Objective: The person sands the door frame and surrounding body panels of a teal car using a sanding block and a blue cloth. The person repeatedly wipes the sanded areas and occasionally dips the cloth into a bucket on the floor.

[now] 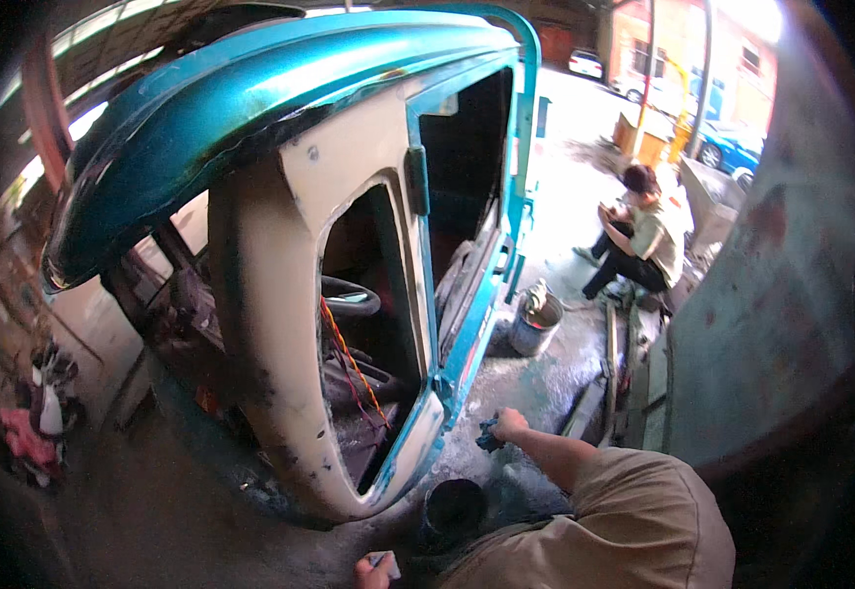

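My right hand (511, 424) reaches forward beside the lower edge of a vehicle cab, closed on a crumpled dark blue cloth (489, 435). At the bottom edge of the picture, my left hand (372, 573) is closed on a small pale block (385, 562); much of that hand is cut off. The cab (250, 88) is turquoise on its roof and door frame, while its corner pillar (260, 294) is dull beige with dark spots. Through the glassless side opening show a steering wheel (351, 297) and orange wires (351, 350). Neither hand touches the cab.
A dark bucket (455, 506) stands on the floor between my hands. Farther off is a grey bucket (533, 334) with a rag on its rim. Another person (648, 236) sits low near metal bars (612, 363). A large grey panel (761, 324) rises at the right.
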Motion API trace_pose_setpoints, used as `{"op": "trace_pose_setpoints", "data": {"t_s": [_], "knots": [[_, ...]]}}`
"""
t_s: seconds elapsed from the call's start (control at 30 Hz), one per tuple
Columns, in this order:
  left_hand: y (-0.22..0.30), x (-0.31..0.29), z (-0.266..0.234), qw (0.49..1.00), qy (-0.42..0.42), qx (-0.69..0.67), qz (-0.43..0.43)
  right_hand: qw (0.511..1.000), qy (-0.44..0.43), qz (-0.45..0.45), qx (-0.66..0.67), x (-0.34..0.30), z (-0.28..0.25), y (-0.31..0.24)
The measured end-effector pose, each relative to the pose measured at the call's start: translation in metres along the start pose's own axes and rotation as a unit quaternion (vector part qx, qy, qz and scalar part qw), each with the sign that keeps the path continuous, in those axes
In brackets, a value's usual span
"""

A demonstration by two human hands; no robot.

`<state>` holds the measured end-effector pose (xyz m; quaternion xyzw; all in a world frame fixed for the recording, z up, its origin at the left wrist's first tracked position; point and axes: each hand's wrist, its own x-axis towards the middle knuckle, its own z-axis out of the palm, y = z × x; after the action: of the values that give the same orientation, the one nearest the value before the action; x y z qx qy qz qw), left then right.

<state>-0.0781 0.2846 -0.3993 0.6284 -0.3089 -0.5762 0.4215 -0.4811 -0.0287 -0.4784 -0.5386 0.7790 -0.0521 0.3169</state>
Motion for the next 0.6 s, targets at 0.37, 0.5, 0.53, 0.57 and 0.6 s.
{"op": "trace_pose_setpoints", "data": {"t_s": [0.37, 0.5, 0.53, 0.57, 0.6], "knots": [[-0.048, 0.046, -0.002, 0.990, -0.051, 0.123, -0.046, 0.996, -0.015, 0.077, -0.048, -0.122, 0.142, 0.028], [-0.079, 0.093, 0.019, 0.970, -0.038, 0.196, -0.142, 0.988, -0.051, 0.112, 0.097, -0.108, 0.212, 0.069], [-0.069, 0.097, 0.044, 0.961, -0.030, 0.224, -0.161, 0.983, -0.061, 0.134, 0.110, -0.105, 0.239, 0.080], [-0.088, 0.111, 0.048, 0.956, -0.036, 0.214, -0.195, 0.975, -0.071, 0.161, 0.133, -0.101, 0.262, 0.087], [-0.113, 0.130, 0.055, 0.953, -0.043, 0.197, -0.224, 0.968, -0.075, 0.185, 0.152, -0.093, 0.282, 0.096]]}}
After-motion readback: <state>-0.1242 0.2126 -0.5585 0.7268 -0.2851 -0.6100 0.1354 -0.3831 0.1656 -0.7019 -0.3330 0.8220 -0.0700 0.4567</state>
